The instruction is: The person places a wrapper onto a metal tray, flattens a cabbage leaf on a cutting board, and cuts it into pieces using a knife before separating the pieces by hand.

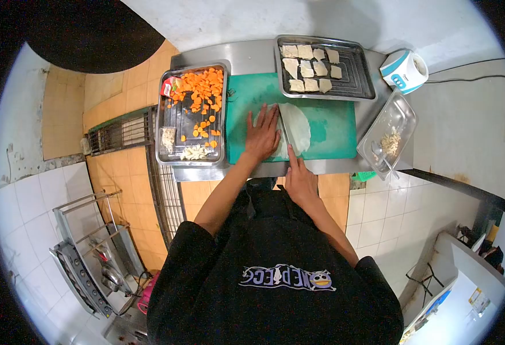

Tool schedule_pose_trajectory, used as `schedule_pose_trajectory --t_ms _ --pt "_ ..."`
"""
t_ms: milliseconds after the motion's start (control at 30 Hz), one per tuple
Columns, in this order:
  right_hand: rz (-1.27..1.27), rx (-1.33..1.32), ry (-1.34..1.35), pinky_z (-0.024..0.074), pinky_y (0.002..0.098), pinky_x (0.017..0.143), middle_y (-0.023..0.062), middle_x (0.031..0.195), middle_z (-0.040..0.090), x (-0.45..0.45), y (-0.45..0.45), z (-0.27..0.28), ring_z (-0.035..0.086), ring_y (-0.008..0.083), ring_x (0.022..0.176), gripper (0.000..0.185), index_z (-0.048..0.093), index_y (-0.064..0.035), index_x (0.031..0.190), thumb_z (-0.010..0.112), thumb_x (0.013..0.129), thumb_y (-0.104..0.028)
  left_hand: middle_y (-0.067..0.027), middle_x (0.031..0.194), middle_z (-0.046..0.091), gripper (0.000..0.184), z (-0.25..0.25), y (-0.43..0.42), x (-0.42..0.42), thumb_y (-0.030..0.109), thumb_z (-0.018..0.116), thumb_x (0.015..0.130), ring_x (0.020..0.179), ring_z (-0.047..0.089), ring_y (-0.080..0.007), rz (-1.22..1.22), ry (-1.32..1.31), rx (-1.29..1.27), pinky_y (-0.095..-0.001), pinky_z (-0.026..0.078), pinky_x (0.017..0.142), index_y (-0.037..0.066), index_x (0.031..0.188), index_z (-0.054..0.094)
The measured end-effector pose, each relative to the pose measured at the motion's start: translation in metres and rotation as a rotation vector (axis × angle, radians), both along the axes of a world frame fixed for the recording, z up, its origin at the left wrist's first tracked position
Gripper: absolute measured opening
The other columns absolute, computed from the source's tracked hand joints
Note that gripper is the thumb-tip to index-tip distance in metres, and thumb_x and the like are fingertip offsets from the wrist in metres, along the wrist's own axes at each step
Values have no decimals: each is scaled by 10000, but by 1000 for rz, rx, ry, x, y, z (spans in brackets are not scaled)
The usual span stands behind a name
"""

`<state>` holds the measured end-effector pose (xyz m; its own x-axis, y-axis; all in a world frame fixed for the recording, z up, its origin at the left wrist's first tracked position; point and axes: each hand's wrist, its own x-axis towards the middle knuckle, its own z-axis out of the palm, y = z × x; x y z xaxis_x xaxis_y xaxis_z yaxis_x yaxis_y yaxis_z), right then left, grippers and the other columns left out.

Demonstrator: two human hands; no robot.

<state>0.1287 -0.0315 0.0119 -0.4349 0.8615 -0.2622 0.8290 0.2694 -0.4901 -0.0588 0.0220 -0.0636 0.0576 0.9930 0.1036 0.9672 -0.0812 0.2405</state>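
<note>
The sheet (298, 127) is a thin, pale, floppy-looking round on the green board (246, 89), with the knife (284, 127) lying across it left of its middle. The left hand (260, 138) is palm down over the sheet's left part, fingers spread, just beside the blade. The right hand (299, 175) is wrapped around the handle, index finger stretched along the top.

My two cents: that finger is good for steering, but I'd press evenly from tip to heel so the cut goes clean through instead of dragging. Thin stuff like this probably wrinkles if you saw at it. I'd also curl the left fingertips back a bit, since the thumb looks awfully near the edge. Light, flat pressure should stop it from sliding.

For straight sides, maybe eyeball the pale squares (305, 68) on the black tray (356, 75); theirs look a bit uneven, tbh.
</note>
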Motion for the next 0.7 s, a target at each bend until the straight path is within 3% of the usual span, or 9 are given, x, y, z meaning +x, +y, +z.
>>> schedule_pose_trajectory --t_ms 200,267,433,700 --pt "-5 -21 1 549 618 716 259 1162 580 -4 2 -1 671 481 858 755 195 -179 1633 544 964 -144 -78 1670 287 670 -3 0 0 321 513 996 1569 194 -285 -4 -15 -21 -651 154 1207 37 1577 340" --pt "12 -74 -51 549 576 784 284 1245 563 -5 4 3 659 492 926 740 177 -159 1636 507 974 -132 -81 1668 291 667 -6 0 -1 310 510 993 1570 192 -283 -9 -35 -11 -646 150 1210 36 1577 339" --pt "14 -56 -59 548 598 761 284 1225 571 -5 3 -1 663 494 892 772 161 -169 1639 534 965 -134 -53 1640 349 619 -10 -3 -11 190 534 955 1549 246 -288 142 -222 53 -618 162 1216 72 1547 398" --pt "21 -55 -47 554 614 728 300 1214 587 -8 6 7 674 501 858 812 146 -172 1643 569 950 -138 -35 1625 381 594 11 2 -17 238 567 957 1543 258 -287 18 -73 -7 -635 180 1210 100 1524 454"
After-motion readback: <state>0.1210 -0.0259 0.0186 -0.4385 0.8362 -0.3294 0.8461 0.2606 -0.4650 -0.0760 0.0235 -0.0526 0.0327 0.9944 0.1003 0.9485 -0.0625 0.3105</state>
